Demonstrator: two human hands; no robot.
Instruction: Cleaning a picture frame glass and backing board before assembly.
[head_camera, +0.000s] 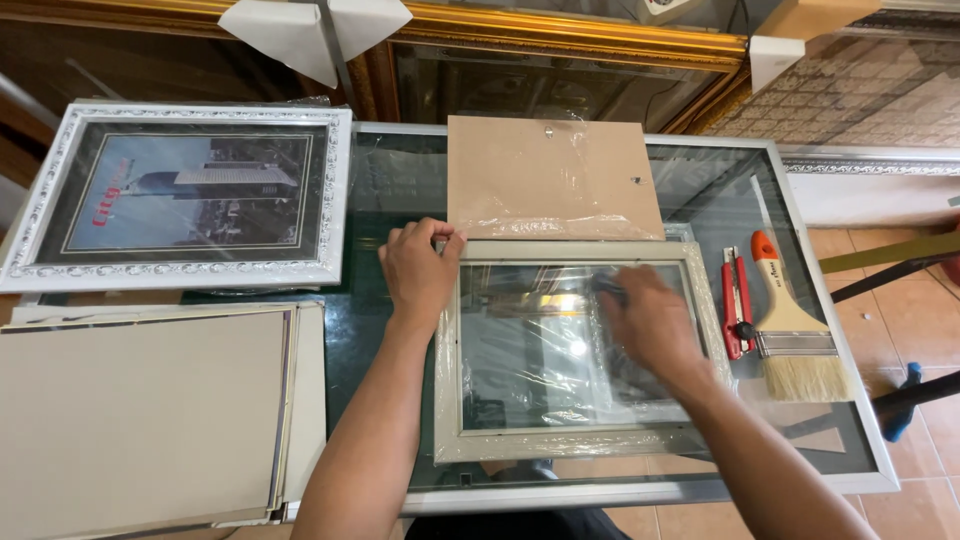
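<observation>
A pale grey picture frame (560, 443) lies face down on a glass-topped table (400, 190), partly wrapped in clear plastic film. My left hand (420, 272) grips the frame's upper left corner. My right hand (650, 325) rests on the glass pane inside the frame, fingers closed around a small dark object that is mostly hidden and blurred. A brown backing board (550, 175) in plastic film lies just beyond the frame.
A silver-white framed picture of a building (185, 195) sits at the left. A stack of beige boards (140, 415) lies at the near left. A red utility knife (735, 300) and a wide paintbrush (795, 335) lie to the right. Gilded frames (580, 40) lean behind.
</observation>
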